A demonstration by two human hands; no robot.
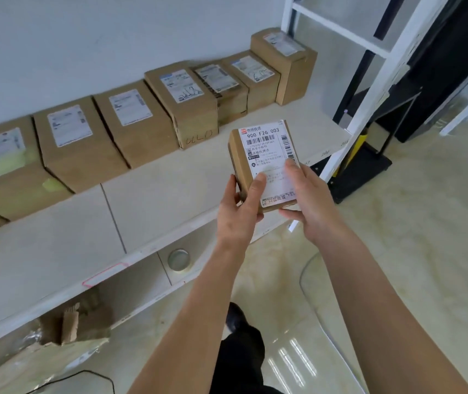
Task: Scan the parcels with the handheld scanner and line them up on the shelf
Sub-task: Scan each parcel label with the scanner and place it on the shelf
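Observation:
A small brown cardboard parcel (258, 150) with a white shipping label facing up hangs above the front edge of the white shelf (147, 200). My left hand (241, 209) grips its left side, thumb on the label. My right hand (305, 200) holds its right side, thumb also on the label. Several brown labelled parcels (138, 123) stand in a row along the back of the shelf against the wall. No handheld scanner is in view.
A white shelf upright (369, 89) rises at the right, with a black stand (360, 169) on the floor behind it. A tape roll (179, 259) lies on the lower shelf, and torn cardboard (70, 325) sits lower left. Glossy tiled floor lies below.

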